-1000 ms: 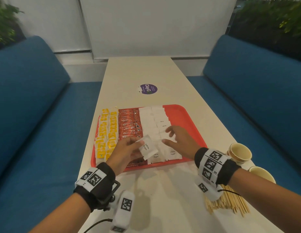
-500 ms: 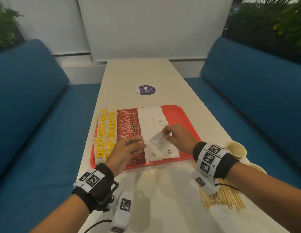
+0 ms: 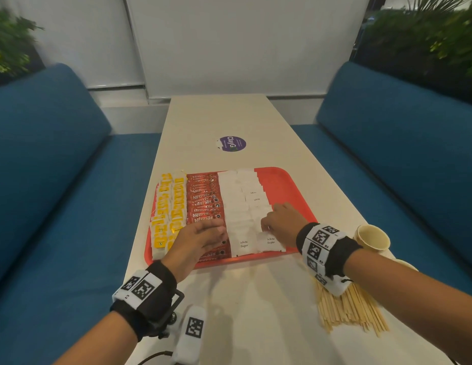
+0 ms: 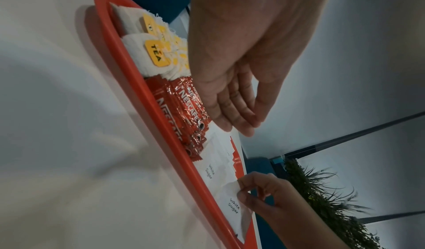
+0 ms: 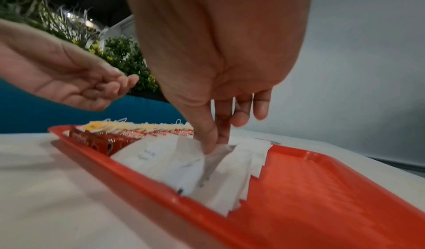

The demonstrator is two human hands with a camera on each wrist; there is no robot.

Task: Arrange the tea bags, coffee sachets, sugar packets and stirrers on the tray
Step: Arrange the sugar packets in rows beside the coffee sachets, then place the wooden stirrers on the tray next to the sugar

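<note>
A red tray (image 3: pixel 295 185) holds rows of yellow-tagged tea bags (image 3: pixel 169 206), red coffee sachets (image 3: pixel 203 198) and white sugar packets (image 3: pixel 237 206). My right hand (image 3: pixel 266 222) pinches one sugar packet (image 4: pixel 230 196) between thumb and forefinger, low on the near end of the right sugar column. In the right wrist view that hand (image 5: pixel 214 144) holds the packet (image 5: pixel 190 162) by its top edge. My left hand (image 3: pixel 219 230) hovers empty over the coffee sachets with relaxed fingers (image 4: pixel 243 124) near the sugar. Wooden stirrers (image 3: pixel 348 309) lie on the table under my right wrist.
Two paper cups (image 3: pixel 372 237) stand on the table to the right of the tray. The tray's right third shows bare red surface. A purple sticker (image 3: pixel 232 143) lies farther up the table. Blue benches flank both sides.
The sugar packet went from my left hand to my right hand, which lowered it onto the right sugar column. My left hand sank, empty, over the coffee sachets.
</note>
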